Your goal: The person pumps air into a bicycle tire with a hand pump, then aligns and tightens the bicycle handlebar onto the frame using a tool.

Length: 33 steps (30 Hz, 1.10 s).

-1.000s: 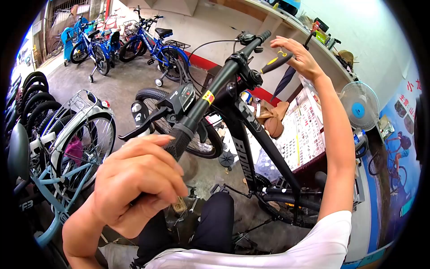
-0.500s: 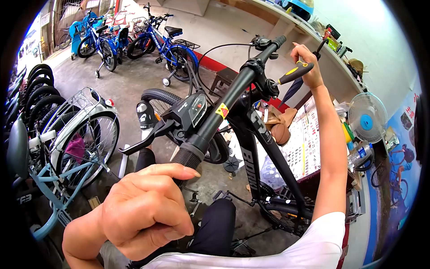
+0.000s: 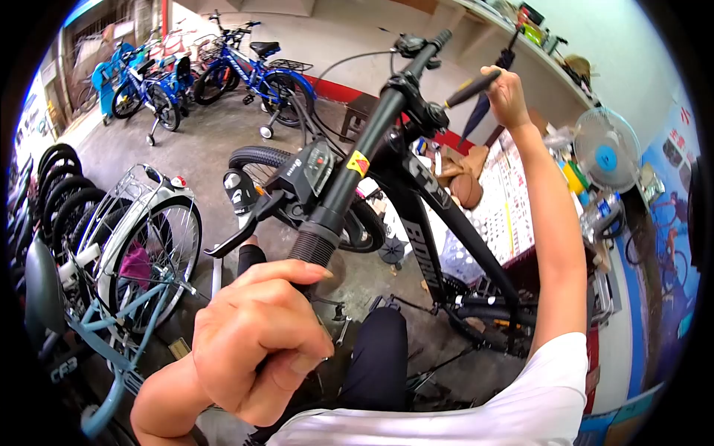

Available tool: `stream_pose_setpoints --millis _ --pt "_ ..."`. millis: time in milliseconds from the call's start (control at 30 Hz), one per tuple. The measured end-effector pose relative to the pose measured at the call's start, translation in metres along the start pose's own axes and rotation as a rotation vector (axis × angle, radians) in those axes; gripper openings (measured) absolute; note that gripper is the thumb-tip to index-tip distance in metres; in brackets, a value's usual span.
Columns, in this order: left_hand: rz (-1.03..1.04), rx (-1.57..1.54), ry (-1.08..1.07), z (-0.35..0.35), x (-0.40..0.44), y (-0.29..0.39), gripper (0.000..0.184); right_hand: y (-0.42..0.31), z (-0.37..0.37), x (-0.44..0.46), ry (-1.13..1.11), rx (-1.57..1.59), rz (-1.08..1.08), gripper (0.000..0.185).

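Note:
Curled fingers of my left hand (image 3: 260,346) close around the near end of the black handlebar grip (image 3: 313,245). A shifter and brake lever (image 3: 256,223) stick out beside this grip. The black handlebar (image 3: 372,134) runs away from me to the stem of a black bicycle frame (image 3: 420,230). At the stem, a screwdriver with a dark and yellow handle (image 3: 470,89) points at the round stem top. My right hand (image 3: 507,97) has its fingers closed at the rear end of that handle. The screwdriver's tip is too small to make out.
A blue and white bicycle (image 3: 130,297) stands at the left, near a row of tyres (image 3: 63,178). Small blue bicycles (image 3: 256,70) are farther back. On the right are a fan (image 3: 606,149), a shelf (image 3: 476,18) and a closed umbrella (image 3: 480,115). Tools lie on the floor.
My right hand has gone from spread fingers beside the screwdriver handle to closed fingers at its end. My left hand has stayed by the grip, its fingers curling tighter. The view has shifted slightly.

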State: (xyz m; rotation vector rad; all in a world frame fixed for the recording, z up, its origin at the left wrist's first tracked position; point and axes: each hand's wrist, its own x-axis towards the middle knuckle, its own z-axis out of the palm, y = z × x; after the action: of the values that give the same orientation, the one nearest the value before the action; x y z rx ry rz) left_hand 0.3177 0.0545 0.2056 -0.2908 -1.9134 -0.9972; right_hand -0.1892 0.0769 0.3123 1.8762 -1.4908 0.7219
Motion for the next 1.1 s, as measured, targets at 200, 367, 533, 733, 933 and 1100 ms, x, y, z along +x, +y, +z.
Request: stream_pose_setpoints --millis 200,367,533,733,933,1100 --pt "0.033 0.024 0.0 -0.001 0.0 0.0 0.009 -0.077 -0.04 -0.053 -0.132 -0.276 0.522 0.086" --pt "0.024 -0.001 0.073 0.005 -0.004 -0.003 0.004 -0.151 -0.08 -0.068 -0.37 -0.256 0.634 0.086" --pt "0.006 -0.044 0.069 0.005 -0.003 -0.005 0.004 -0.174 -0.095 -0.075 -0.569 0.781 0.797 0.056" --pt "-0.105 -0.118 -0.011 0.005 -0.001 -0.007 0.013 -0.217 -0.046 -0.084 -0.072 1.763 0.938 0.046" --pt "-0.12 -0.138 0.041 0.013 0.002 -0.012 0.009 -0.3 0.0 -0.015 0.444 1.895 1.043 0.035" --pt "-0.002 0.042 -0.121 0.006 0.005 -0.004 0.009 -0.288 -0.015 -0.031 0.304 1.897 1.019 0.033"
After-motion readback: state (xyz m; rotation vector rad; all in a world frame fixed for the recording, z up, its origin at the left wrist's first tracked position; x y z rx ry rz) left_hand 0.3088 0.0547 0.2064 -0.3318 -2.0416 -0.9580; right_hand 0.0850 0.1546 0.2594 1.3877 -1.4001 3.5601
